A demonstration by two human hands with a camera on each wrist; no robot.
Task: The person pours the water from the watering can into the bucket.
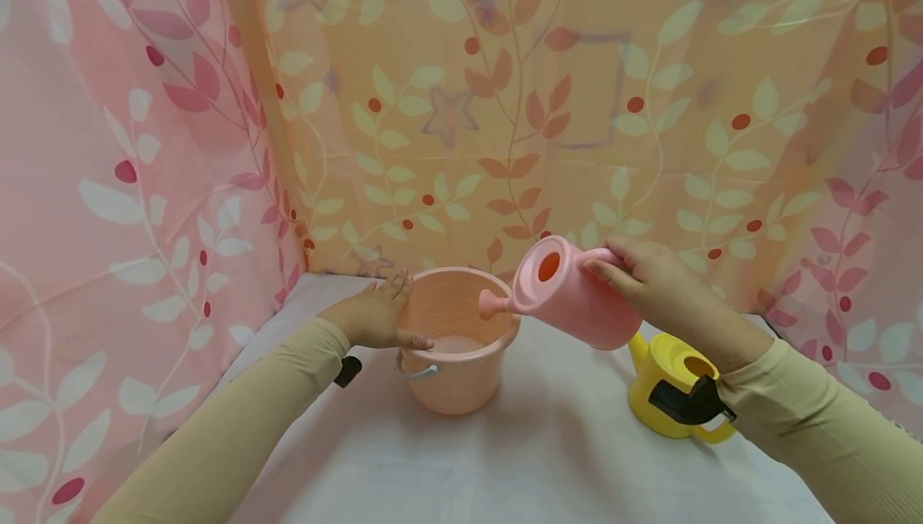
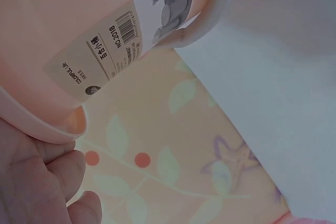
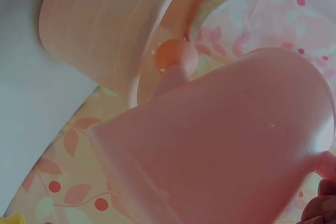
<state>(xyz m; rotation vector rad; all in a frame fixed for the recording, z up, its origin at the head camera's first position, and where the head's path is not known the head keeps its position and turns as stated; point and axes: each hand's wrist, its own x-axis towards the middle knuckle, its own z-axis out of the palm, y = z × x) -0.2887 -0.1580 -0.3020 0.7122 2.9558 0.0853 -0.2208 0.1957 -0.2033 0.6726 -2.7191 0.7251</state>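
My right hand grips the handle of a pink watering can, which is tilted so its round spout head reaches over the rim of a peach bucket. In the right wrist view the can's body fills the middle, with the spout head at the bucket's mouth. My left hand rests on the bucket's left rim, fingers extended and thumb along the near edge. The left wrist view shows the bucket's printed label and fingertips beside the rim.
A yellow watering can stands on the white tabletop below my right forearm. The bucket's pale handle hangs at its front left. Floral cloth encloses the back and both sides.
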